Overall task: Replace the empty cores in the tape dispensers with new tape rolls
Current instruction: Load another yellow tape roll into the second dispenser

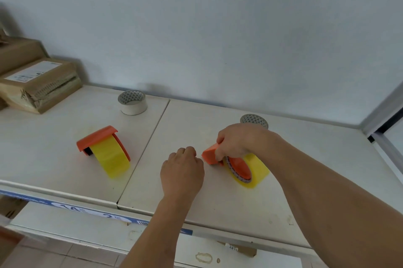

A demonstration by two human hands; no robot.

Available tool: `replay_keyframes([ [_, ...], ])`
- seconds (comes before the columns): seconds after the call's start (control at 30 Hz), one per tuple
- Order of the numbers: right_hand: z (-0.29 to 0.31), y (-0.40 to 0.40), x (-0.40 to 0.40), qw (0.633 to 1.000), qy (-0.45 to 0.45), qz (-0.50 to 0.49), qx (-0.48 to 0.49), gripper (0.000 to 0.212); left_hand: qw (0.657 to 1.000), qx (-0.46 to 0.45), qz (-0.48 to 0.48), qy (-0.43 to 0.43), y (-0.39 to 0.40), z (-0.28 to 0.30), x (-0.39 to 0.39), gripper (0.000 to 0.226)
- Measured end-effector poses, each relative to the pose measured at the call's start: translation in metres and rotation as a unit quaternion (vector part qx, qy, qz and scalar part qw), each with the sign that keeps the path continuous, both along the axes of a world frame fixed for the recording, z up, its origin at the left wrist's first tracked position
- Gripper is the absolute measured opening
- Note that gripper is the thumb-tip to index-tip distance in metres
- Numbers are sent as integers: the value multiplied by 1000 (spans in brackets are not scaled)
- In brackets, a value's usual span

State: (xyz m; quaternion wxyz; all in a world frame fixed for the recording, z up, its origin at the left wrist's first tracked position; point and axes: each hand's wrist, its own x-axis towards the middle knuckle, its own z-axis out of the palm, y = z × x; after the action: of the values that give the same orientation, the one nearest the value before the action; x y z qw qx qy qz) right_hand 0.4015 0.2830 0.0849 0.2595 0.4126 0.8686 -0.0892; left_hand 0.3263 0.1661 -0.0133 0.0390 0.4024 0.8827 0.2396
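Two orange tape dispensers stand on the white shelf top [65, 158], each loaded with a yellow tape roll. The left dispenser [102, 145] stands alone with its yellow roll [111, 156] in it. My right hand [239, 141] grips the orange top of the right dispenser [210, 155], whose yellow roll [258, 169] rests on the surface. My left hand [182, 171] is a loose fist just left of that dispenser, holding nothing. One empty grey patterned core [133, 102] stands near the back wall. A second empty core [254, 120] sits behind my right hand, partly hidden.
Brown cardboard parcels [39, 84] are stacked at the far left against the wall. A seam [148, 143] divides the two shelf panels. A metal frame post [383, 119] rises at the right edge. The front edge carries blue labels [72, 210].
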Motion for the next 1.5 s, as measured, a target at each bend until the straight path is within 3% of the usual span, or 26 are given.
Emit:
replay_keyframes([
  [0.2, -2, 4, -17, 998, -60, 27, -17, 69, 999, 21, 14, -21, 1, -3, -8, 27],
  [0.8, -3, -10, 8, 997, -66, 41, 18, 67, 998, 55, 7, -39, 15, 16, 13, 26],
  [1.33, -6, -13, 46, 996, -76, 29, -36, 70, 995, 63, 30, -77, 21, 22, 28, 22],
  [1.5, -9, -27, 66, 999, -32, 8, -6, 66, 994, 69, 9, -86, 23, 27, 50, 21],
])
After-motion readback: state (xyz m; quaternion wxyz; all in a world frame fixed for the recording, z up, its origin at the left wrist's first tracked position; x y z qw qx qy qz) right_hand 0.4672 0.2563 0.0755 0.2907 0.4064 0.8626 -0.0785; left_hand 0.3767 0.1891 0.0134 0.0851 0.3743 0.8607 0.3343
